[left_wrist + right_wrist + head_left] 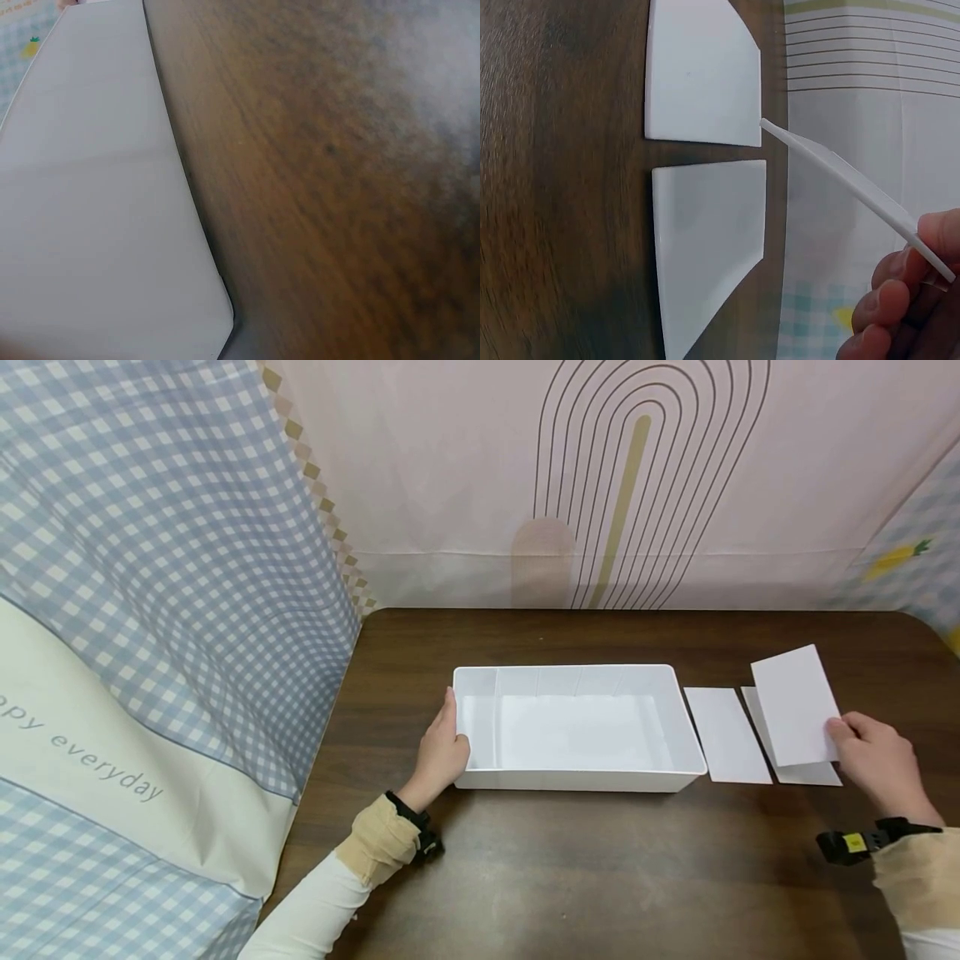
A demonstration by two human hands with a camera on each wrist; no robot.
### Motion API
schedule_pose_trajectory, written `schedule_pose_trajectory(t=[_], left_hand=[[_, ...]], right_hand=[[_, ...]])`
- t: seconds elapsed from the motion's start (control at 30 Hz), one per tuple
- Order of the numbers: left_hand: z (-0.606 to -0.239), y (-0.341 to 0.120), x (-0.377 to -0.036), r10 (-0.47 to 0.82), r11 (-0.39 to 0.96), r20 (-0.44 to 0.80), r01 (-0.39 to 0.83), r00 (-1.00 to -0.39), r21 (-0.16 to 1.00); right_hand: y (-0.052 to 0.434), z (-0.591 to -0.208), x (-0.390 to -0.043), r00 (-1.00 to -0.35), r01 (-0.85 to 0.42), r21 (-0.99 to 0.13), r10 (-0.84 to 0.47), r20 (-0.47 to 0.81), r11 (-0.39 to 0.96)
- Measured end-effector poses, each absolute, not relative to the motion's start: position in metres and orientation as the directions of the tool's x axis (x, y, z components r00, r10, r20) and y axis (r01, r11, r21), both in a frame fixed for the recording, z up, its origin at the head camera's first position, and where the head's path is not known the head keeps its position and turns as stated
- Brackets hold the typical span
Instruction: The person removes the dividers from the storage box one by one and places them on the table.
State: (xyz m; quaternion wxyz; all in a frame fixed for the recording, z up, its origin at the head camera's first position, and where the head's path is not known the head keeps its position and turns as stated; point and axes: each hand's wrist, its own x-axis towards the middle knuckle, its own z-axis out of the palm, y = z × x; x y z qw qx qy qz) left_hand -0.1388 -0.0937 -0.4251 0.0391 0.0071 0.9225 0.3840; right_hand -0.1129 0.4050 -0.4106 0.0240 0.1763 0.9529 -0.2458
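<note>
Right hand [881, 768] pinches a white card [797, 704] by its near right corner, fingers [889, 300] curled under the edge; the card is lifted and tilted, hanging over a second card [806, 770] that lies flat on the tabletop [600, 877]. A third card [726, 735] lies flat just beside it, between it and the bin [577, 677].

Left hand [442, 752] rests on the bin's left end wall, fingers straight along the rim, thumb side low; it steadies rather than grips.

Risks, as judged:
- The pinch sits at one corner only. The card is thin and stiff-looking; any swing could twist it out of the fingers and drop it on the flat cards.
- The lifted card's lower edge is close to the card beneath; dragging it would shift that card.
- The left hand only presses the wall; a push from the right could slide the bin on the smooth wood.

Around: the bin is white, shallow, with faint slots on the far inner wall. Checked cloth [150, 568] hangs at left, touching the tabletop edge; a pink curtain [465, 468] stands behind. Nothing lies between the raised card and the bin but the third card.
</note>
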Motion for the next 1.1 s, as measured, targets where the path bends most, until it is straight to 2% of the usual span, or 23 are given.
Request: schedule_pose_trajectory(t=[0.33,0.57,0.8,1.1], left_hand=[[-0.426,-0.093,-0.139,0.038,0.704,-0.073,-0.025,-0.997,0.709],[-0.426,-0.093,-0.139,0.036,0.702,-0.074,-0.027,-0.997,0.711],[-0.426,-0.093,-0.139,0.031,0.696,-0.081,-0.037,-0.996,0.717],[-0.426,-0.094,-0.139,0.03,0.698,-0.068,-0.028,-0.997,0.716]], right_hand=[[0.407,-0.403,-0.108,-0.931,0.363,-0.416,0.346,-0.119,0.834],[0.422,-0.414,-0.108,-0.929,0.363,-0.391,0.359,-0.086,0.846],[0.444,-0.432,-0.11,-0.926,0.374,-0.396,0.358,-0.118,0.839],[0.424,-0.404,-0.1,-0.919,0.394,-0.413,0.352,-0.177,0.821]])
